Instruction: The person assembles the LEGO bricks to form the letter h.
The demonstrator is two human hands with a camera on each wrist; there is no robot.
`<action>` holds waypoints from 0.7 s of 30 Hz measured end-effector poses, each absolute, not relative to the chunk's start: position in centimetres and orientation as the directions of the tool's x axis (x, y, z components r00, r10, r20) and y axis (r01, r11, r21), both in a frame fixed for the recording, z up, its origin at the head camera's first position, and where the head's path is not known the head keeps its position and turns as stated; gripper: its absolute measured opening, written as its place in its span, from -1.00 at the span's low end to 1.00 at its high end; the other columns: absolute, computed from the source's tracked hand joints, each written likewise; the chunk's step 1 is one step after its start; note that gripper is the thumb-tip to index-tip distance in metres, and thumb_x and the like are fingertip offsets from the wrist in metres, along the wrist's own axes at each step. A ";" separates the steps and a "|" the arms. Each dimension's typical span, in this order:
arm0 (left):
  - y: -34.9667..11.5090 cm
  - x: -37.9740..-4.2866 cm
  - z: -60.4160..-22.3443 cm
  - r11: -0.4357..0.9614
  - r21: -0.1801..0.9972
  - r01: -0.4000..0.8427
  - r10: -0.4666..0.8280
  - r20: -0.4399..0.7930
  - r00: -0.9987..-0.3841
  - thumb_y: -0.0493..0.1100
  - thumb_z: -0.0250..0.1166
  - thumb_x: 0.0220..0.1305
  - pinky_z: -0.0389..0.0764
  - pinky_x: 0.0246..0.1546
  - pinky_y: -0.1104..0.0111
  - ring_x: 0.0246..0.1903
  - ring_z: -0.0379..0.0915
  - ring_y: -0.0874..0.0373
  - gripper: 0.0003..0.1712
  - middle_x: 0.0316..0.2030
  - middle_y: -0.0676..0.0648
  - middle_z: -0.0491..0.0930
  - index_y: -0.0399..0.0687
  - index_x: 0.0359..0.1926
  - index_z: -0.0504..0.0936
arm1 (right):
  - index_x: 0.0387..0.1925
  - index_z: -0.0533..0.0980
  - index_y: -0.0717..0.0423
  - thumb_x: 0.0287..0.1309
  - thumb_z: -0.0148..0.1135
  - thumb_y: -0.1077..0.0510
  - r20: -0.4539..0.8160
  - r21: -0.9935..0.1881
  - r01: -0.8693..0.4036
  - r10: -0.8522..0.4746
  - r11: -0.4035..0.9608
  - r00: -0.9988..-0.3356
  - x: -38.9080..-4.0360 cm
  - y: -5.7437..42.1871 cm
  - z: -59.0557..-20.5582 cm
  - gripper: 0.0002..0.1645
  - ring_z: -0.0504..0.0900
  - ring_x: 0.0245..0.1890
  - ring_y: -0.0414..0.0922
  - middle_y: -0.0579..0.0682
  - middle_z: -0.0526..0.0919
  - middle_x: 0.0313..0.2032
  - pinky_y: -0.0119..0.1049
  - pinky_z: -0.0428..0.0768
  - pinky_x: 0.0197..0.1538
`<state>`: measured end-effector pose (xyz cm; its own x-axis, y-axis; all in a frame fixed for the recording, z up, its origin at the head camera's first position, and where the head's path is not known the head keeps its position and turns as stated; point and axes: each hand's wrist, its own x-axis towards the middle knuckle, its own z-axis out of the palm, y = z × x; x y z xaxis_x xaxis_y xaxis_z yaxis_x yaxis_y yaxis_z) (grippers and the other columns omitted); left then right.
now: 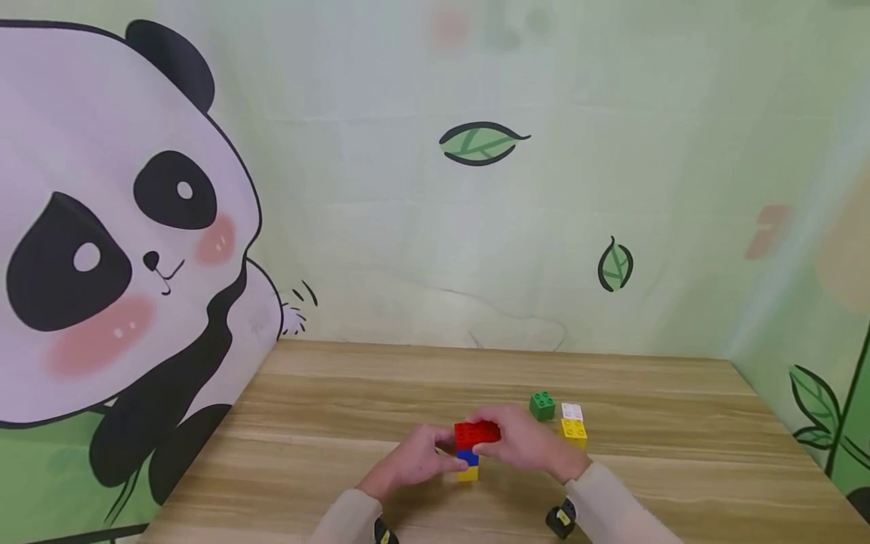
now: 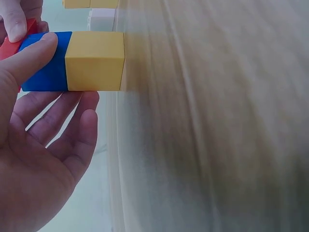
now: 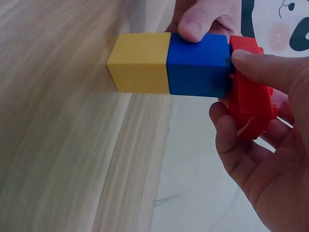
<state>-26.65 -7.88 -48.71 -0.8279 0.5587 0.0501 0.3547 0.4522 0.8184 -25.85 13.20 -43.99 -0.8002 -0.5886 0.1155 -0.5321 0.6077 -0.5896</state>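
A small tower stands on the table in front of me: a yellow brick (image 3: 142, 63) at the bottom, a blue brick (image 3: 198, 65) on it, and a longer red brick (image 1: 469, 435) on top. The red brick juts out past the blue one toward the right. My left hand (image 1: 421, 457) pinches the blue brick, thumb on the near face and fingers behind. With thumb and fingers, my right hand (image 1: 519, 438) grips the red brick. It sits slightly tilted in the right wrist view; whether it is fully seated I cannot tell.
Right of the tower and farther back are a green brick (image 1: 541, 406), a white brick (image 1: 572, 411) and another yellow brick (image 1: 574, 433). The wooden table (image 1: 326, 408) ends at a cloth backdrop (image 1: 381, 227) with a printed panda and leaves.
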 end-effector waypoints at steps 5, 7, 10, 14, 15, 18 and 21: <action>-7.9 -26.7 -48.7 0.444 0.820 0.362 0.568 0.055 -0.821 -0.08 0.40 0.13 0.51 -0.16 0.37 -0.27 0.51 0.29 -0.77 -0.33 0.19 0.65 0.05 -0.16 0.69 | -0.01 0.53 -0.02 0.15 0.31 0.06 0.103 -0.584 -0.539 -0.604 0.607 -0.790 -26.1 13.3 -44.1 -0.65 0.53 -0.25 -0.29 -0.23 0.59 -0.17 -0.41 0.54 -0.16; -7.9 -26.7 -48.8 0.444 0.821 0.358 0.569 0.050 -0.821 -0.08 0.39 0.13 0.51 -0.16 0.37 -0.27 0.51 0.30 -0.77 -0.33 0.19 0.64 0.06 -0.15 0.69 | 0.02 0.52 -0.02 0.16 0.30 0.06 0.108 -0.581 -0.550 -0.614 0.599 -0.782 -26.1 13.4 -44.1 -0.63 0.53 -0.23 -0.29 -0.22 0.59 -0.15 -0.40 0.54 -0.14; -7.9 -26.7 -48.9 0.449 0.824 0.346 0.567 0.036 -0.823 -0.08 0.39 0.14 0.50 -0.15 0.38 -0.26 0.50 0.30 -0.77 -0.33 0.20 0.64 0.08 -0.14 0.69 | 0.05 0.52 -0.05 0.17 0.29 0.06 0.110 -0.583 -0.564 -0.631 0.586 -0.768 -26.0 13.4 -44.1 -0.61 0.53 -0.20 -0.30 -0.23 0.59 -0.11 -0.41 0.54 -0.13; -7.9 -26.7 -49.0 0.454 0.825 0.336 0.561 0.028 -0.827 -0.07 0.39 0.14 0.50 -0.16 0.37 -0.26 0.50 0.30 -0.78 -0.33 0.21 0.63 0.10 -0.15 0.69 | 0.04 0.55 -0.04 0.17 0.30 0.06 0.115 -0.558 -0.589 -0.648 0.585 -0.753 -26.0 13.3 -43.7 -0.62 0.53 -0.22 -0.32 -0.23 0.60 -0.10 -0.44 0.54 -0.15; -7.9 -26.7 -48.9 0.452 0.826 0.336 0.561 0.030 -0.827 -0.07 0.39 0.14 0.50 -0.16 0.37 -0.26 0.50 0.30 -0.78 -0.33 0.21 0.63 0.09 -0.16 0.69 | 0.04 0.55 -0.04 0.16 0.30 0.06 0.117 -0.546 -0.597 -0.652 0.588 -0.749 -26.0 13.2 -43.6 -0.62 0.53 -0.22 -0.32 -0.22 0.60 -0.10 -0.45 0.54 -0.16; -7.9 -26.7 -48.9 0.447 0.829 0.336 0.560 0.033 -0.828 -0.07 0.40 0.13 0.50 -0.17 0.37 -0.27 0.50 0.29 -0.79 -0.33 0.21 0.63 0.09 -0.18 0.69 | 0.04 0.55 -0.04 0.16 0.31 0.06 0.119 -0.510 -0.616 -0.660 0.601 -0.742 -26.0 13.1 -43.4 -0.62 0.52 -0.22 -0.32 -0.22 0.60 -0.10 -0.45 0.53 -0.16; -8.0 -26.7 -48.9 0.433 0.836 0.338 0.566 0.040 -0.823 -0.08 0.40 0.12 0.50 -0.18 0.38 -0.27 0.50 0.29 -0.80 -0.33 0.20 0.64 0.07 -0.19 0.69 | 0.02 0.55 -0.05 0.15 0.31 0.05 0.115 -0.500 -0.618 -0.661 0.606 -0.741 -26.0 13.0 -43.3 -0.63 0.52 -0.22 -0.33 -0.23 0.60 -0.12 -0.45 0.53 -0.17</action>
